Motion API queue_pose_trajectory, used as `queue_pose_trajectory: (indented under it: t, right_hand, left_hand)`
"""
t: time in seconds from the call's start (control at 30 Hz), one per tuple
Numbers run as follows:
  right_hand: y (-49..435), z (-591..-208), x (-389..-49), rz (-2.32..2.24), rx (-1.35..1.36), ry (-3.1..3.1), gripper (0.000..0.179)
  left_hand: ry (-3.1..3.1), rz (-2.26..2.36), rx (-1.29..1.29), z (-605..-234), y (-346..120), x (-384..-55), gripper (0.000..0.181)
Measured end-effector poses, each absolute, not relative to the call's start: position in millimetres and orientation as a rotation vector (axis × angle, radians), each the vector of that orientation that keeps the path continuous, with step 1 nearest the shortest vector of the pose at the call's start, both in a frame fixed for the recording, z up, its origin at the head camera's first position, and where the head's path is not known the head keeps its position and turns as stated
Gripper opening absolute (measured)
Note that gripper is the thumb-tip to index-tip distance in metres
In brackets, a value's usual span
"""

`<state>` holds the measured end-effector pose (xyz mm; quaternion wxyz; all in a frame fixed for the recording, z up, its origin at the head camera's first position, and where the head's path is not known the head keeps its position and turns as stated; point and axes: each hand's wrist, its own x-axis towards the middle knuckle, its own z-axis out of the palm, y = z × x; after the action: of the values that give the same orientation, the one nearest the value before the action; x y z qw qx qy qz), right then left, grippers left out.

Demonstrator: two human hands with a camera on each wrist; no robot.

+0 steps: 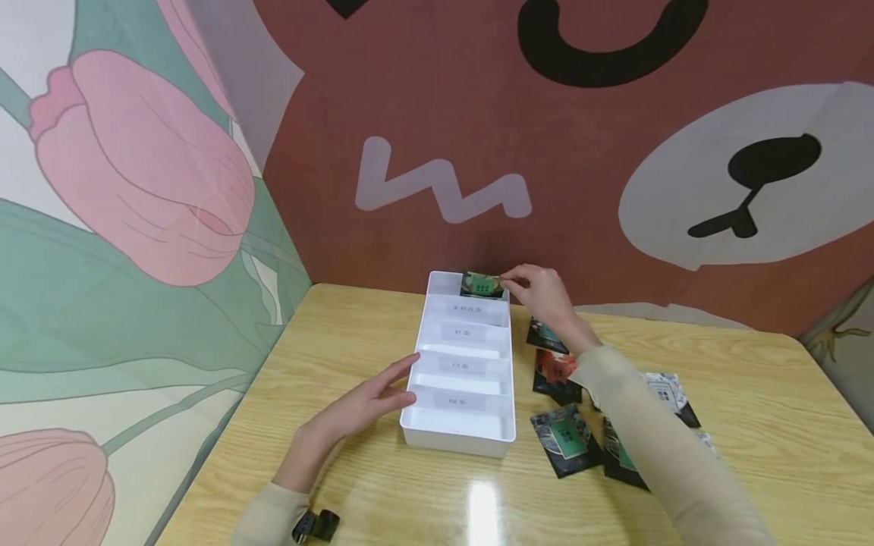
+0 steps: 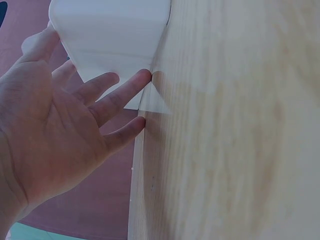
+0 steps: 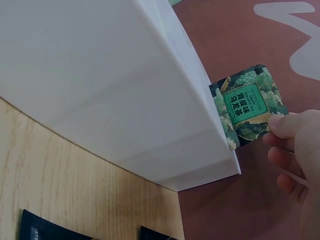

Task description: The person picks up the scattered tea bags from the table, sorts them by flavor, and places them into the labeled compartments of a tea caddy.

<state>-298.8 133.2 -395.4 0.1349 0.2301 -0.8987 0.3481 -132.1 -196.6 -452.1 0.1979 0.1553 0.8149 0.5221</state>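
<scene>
My right hand pinches a green oolong tea packet by one edge, above the farthest compartment of a white divided box. In the right wrist view the tea packet sits at the box's rim, thumb on its printed face; its lower edge is partly hidden behind the wall. My left hand touches the near left side of the box with fingers spread. The left wrist view shows the left hand with fingers extended against the white wall. Labels with printed characters mark the compartments.
Right of the box lie several tea packets: a dark one, a red one, a green-labelled one and a white-patterned one, some under the right forearm. The wooden table meets a printed cloth wall behind.
</scene>
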Motion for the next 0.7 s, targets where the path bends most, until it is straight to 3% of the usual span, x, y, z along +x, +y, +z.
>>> queue_pose_trajectory:
  t: [0.7]
  right_hand:
    - [137.0, -428.3, -302.5, 0.907, 0.759, -2.696, 0.022]
  left_hand:
    - [2.29, 1.452, 0.415, -452.4, -196.4, -131.8, 0.064]
